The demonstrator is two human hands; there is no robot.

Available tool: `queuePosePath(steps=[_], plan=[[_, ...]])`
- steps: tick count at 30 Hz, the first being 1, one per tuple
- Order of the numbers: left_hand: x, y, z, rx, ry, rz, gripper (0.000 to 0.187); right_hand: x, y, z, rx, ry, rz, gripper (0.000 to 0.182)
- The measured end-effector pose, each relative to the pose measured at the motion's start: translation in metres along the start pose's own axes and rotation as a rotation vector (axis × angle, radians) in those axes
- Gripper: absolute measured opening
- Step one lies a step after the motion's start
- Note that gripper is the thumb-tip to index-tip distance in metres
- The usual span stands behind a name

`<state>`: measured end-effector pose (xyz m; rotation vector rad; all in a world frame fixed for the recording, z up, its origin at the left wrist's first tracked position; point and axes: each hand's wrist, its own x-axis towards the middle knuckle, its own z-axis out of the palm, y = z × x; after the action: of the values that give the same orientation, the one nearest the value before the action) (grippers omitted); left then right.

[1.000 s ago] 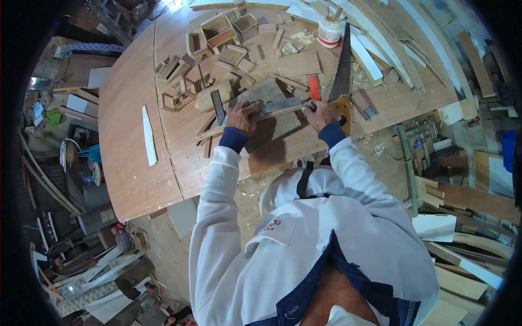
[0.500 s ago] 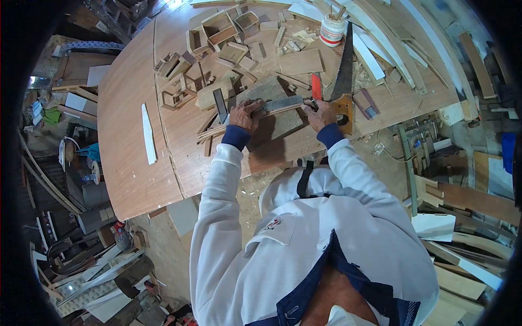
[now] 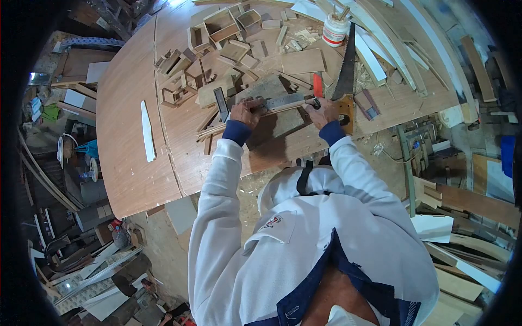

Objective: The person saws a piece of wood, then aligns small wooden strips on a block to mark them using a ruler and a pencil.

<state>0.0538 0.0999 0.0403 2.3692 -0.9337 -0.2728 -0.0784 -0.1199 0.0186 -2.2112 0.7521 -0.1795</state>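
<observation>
My left hand (image 3: 247, 112) is closed on a metal ruler (image 3: 284, 101) and thin wood strips (image 3: 285, 108) beneath it. My right hand (image 3: 323, 112) pinches a small dark tool, too small to name, at the ruler's right end. A grey-brown board (image 3: 277, 126) lies under the strips. Just left of my left hand, a dark blade-like piece (image 3: 221, 104) stands out at an angle. Something red (image 3: 318, 85) lies beyond my right hand. Beside that hand is a handsaw (image 3: 346, 70) with a wooden handle.
Small wooden boxes (image 3: 222, 26) and offcuts cover the far middle of the table (image 3: 128, 179). A white tub (image 3: 335, 30) holding sticks stands at the back right, near long strips (image 3: 399, 49). A white strip (image 3: 147, 132) lies at the left.
The view has shifted very slightly. Both hands keep nearly the same place and grip on the ruler and strips.
</observation>
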Motion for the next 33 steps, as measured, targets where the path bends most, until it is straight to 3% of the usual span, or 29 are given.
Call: queuePosePath(steps=[8,12,21,23,30,33], plan=[[0.000,0.008,-0.004,0.042,-0.022,-0.051,0.038,0.007,0.010,0.005,0.144,-0.085,0.027,0.026],[0.001,0.010,-0.005,0.033,-0.017,-0.022,0.034,0.006,0.009,0.006,0.016,-0.013,-0.017,0.029],[0.003,-0.003,0.001,0.021,0.006,0.016,0.034,0.014,0.026,0.021,0.160,-0.046,-0.038,0.034],[0.003,-0.007,0.005,0.032,0.003,0.023,0.035,0.012,0.023,0.021,0.111,0.050,-0.110,0.021],[0.001,0.003,0.000,0.044,0.053,0.007,0.036,0.013,0.029,0.024,0.133,0.049,-0.099,0.021],[0.002,0.003,0.000,0.030,0.034,-0.006,0.036,0.010,0.018,0.012,0.267,-0.048,-0.051,0.029]])
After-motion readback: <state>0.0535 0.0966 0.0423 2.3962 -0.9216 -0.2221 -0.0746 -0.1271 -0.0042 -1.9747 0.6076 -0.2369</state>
